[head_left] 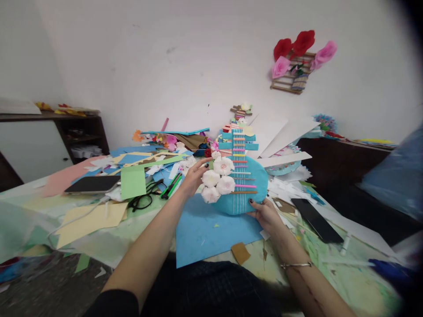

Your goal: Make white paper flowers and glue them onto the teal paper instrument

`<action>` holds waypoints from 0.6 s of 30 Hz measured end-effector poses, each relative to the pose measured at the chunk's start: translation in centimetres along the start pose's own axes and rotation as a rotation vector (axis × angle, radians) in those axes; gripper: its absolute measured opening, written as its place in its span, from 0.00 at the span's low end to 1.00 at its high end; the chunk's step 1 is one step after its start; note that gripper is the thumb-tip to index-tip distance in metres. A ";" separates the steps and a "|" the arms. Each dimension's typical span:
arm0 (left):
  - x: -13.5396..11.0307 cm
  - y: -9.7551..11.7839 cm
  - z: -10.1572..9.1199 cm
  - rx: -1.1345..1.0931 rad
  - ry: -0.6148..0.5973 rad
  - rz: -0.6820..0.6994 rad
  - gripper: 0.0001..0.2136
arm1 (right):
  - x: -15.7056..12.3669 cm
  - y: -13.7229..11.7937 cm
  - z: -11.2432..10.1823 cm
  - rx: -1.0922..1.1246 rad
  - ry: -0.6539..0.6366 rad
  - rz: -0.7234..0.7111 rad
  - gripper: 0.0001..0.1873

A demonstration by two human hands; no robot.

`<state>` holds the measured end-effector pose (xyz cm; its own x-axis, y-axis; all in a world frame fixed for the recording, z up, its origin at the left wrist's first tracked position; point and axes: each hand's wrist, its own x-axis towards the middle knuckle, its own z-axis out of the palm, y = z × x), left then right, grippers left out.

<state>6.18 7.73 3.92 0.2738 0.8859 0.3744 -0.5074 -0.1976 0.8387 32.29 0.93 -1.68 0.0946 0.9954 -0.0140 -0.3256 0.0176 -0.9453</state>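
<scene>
A blue craft-paper lute (258, 174) stands nearly upright before me, with white strings and colourful cross strips on its front. White paper flowers (226, 185) cover the left side of its body. My right hand (267, 215) grips the lower right edge, thumb in front and the other fingers behind. At the left edge, beside the flowers, my left hand (194, 179) holds the lute; some of its fingertips are hidden behind it. Below lies a flat blue sheet (211, 240), with a small brown paper scrap (241, 253) near its edge.
Left on the table are a phone (92, 184), black glasses (143, 200), a green cutter knife (172, 186) and heaped coloured paper. On the right lie a black phone (316, 219) and white scraps. A decorated wooden rack (292, 83) hangs on the wall.
</scene>
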 end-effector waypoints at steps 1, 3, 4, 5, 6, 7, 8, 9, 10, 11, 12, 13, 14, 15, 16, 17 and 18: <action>0.0 -0.1 0.0 0.009 0.002 0.010 0.25 | 0.0 -0.1 0.1 0.002 0.001 -0.004 0.18; 0.1 -0.2 -0.1 0.029 0.007 0.031 0.24 | 0.0 -0.1 0.1 0.002 0.004 -0.007 0.18; 0.1 -0.3 -0.2 0.041 0.009 0.042 0.23 | 0.0 -0.1 0.0 0.001 0.005 -0.007 0.18; 0.1 -0.3 -0.3 0.054 0.008 0.052 0.23 | 0.1 -0.1 0.0 -0.001 0.006 -0.006 0.17; 0.1 -0.4 -0.3 0.070 0.008 0.064 0.23 | 0.1 -0.1 0.0 -0.002 0.007 -0.005 0.17; 0.1 -0.4 -0.4 0.087 0.007 0.077 0.22 | 0.2 -0.1 -0.1 -0.003 0.008 -0.003 0.17; 0.1 -0.4 -0.4 0.105 0.008 0.094 0.23 | 0.2 -0.1 -0.1 -0.005 0.010 -0.001 0.17; 0.1 -0.5 -0.4 0.126 0.010 0.114 0.23 | 0.2 -0.1 -0.1 -0.007 0.012 0.000 0.17; 0.1 -0.4 -0.4 0.149 0.012 0.138 0.24 | 0.2 -0.1 -0.1 -0.011 0.015 0.002 0.16; 0.1 -0.4 -0.3 0.174 0.014 0.164 0.24 | 0.2 -0.1 0.0 -0.017 0.019 0.004 0.16; 0.0 -0.4 -0.2 0.202 0.014 0.188 0.24 | 0.2 -0.1 0.0 -0.024 0.022 0.007 0.15; -0.1 -0.3 -0.1 0.231 0.012 0.209 0.25 | 0.2 -0.2 0.1 -0.033 0.027 0.011 0.14; -0.1 -0.3 0.1 0.259 0.007 0.226 0.25 | 0.1 -0.2 0.1 -0.041 0.031 0.016 0.14; -0.2 -0.2 0.2 0.284 0.001 0.239 0.25 | 0.1 -0.2 0.2 -0.050 0.035 0.021 0.15; -0.3 -0.2 0.3 0.307 -0.007 0.250 0.25 | 0.1 -0.3 0.2 -0.057 0.039 0.027 0.15; -0.4 -0.2 0.4 0.325 -0.014 0.258 0.25 | 0.0 -0.3 0.2 -0.063 0.043 0.031 0.16; -0.4 -0.2 0.4 0.339 -0.020 0.264 0.25 | 0.0 -0.3 0.3 -0.068 0.047 0.036 0.16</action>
<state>6.51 7.20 3.78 0.1884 0.7786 0.5986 -0.2662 -0.5463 0.7942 32.13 0.98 -1.34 0.1290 0.9897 -0.0620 -0.2653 -0.0258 -0.9638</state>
